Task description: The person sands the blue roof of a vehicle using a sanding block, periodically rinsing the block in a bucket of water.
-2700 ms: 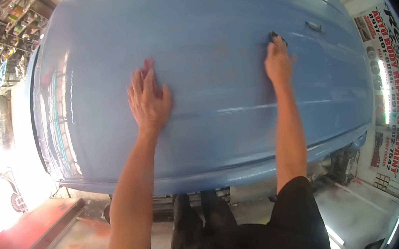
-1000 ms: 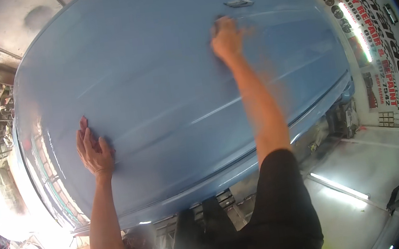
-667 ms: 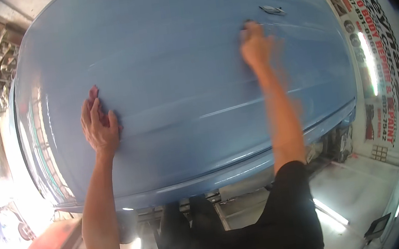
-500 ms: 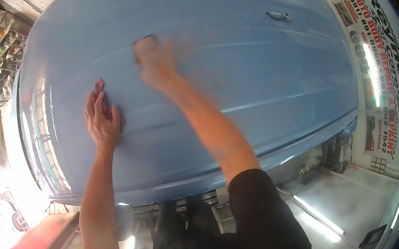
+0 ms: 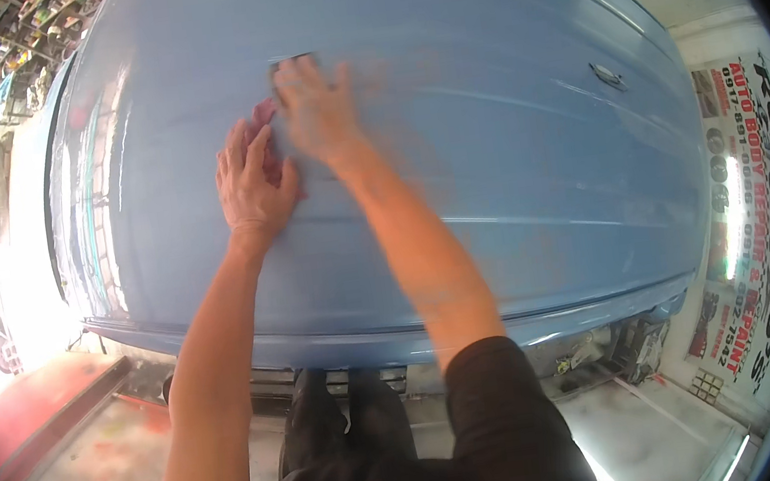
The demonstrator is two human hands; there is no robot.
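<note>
A broad, curved blue vehicle panel (image 5: 160, 85) fills most of the view, with faint brownish smears around my right forearm. My left hand (image 5: 253, 185) rests on the panel over a crumpled reddish-pink cloth (image 5: 265, 112), which shows between the thumb and fingers and past the fingertips. Just right of it and slightly farther away, my right hand (image 5: 319, 111) presses a flat pad with a dark edge (image 5: 277, 68) against the panel. The fingers lie spread over this pad and hide most of it, so its exact kind is unclear.
A small handle-like fitting (image 5: 607, 75) sits on the panel at the right. Cluttered shelves (image 5: 28, 39) stand at the far left, and a red flat surface (image 5: 33, 408) lies at the lower left. A printed banner (image 5: 747, 222) hangs on the right wall.
My left hand has moved right and farther away with the cloth, close beside my right hand. My right hand has shifted slightly with the pad. The view has turned a little.
</note>
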